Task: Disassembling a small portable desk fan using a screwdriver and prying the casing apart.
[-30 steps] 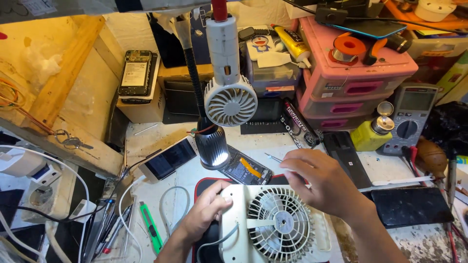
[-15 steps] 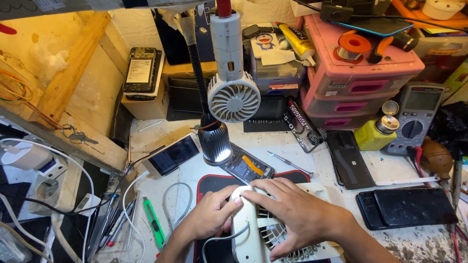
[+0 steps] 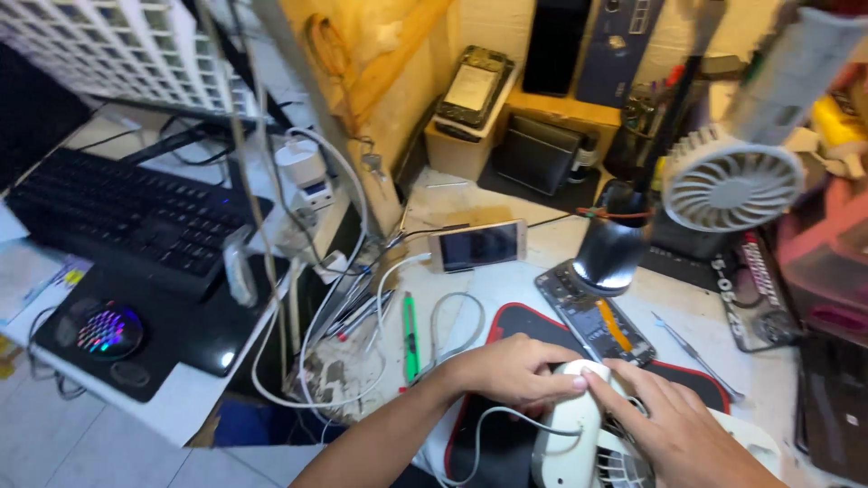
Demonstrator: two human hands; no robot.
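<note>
Both hands are on the white fan unit (image 3: 579,434) at six o'clock on the worktop (image 3: 506,280). The left hand (image 3: 511,370) has its grip curled around the rounded top, fingers closed on it. The right hand (image 3: 674,429) lies over the grille side, fingertips touching the casing, its grip spread wide. Beneath sits a black mat with red edge (image 3: 515,321). An opened phone (image 3: 597,316) lies at twelve o'clock from the fan, and a green tool (image 3: 410,334) at nine.

The left hand (image 3: 511,372) lies palm down with its fingers curled and its fingertips pressing forward. The right hand (image 3: 674,425) lies just beside it, fingers spread and bent. Both forearms come in from the bottom edge, the fingertips almost touching.
</note>
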